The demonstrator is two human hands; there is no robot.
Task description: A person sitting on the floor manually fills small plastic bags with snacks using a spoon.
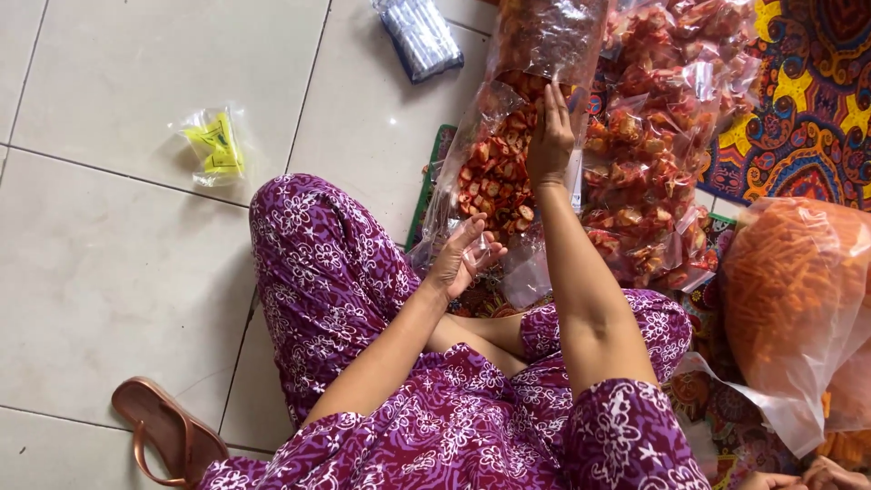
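A large clear plastic bag of red-orange snack chips (494, 177) lay tilted on the patterned mat (798, 109), its open mouth pointing toward the person's lap and its far end reaching up to the top edge of the view. The right hand (550, 136) rested against the bag's upper side, fingers stretched out nearly straight and pressed to the plastic, with no firm grasp that could be made out. The left hand (463, 259) sat at the bag's lower opening, fingers loosely curled and half open, touching the crumpled clear plastic there; whether it actually pinched the film could not be told.

Just to the right of the bag, a heap of small sealed packets of the same red chips (658, 136) covered the mat. Farther right, at the edge of the view, stood a big clear bag of orange stick snacks (789, 290). The person sat cross-legged in purple flowered clothing (327, 272), partly on the mat and partly on the pale tiled floor (109, 272).

On the tiles to the left lay a small clear packet with yellow contents (215, 145), and near the top a dark blue bundle of wrappers (419, 36). A brown sandal (168, 436) sat near the lower left corner.
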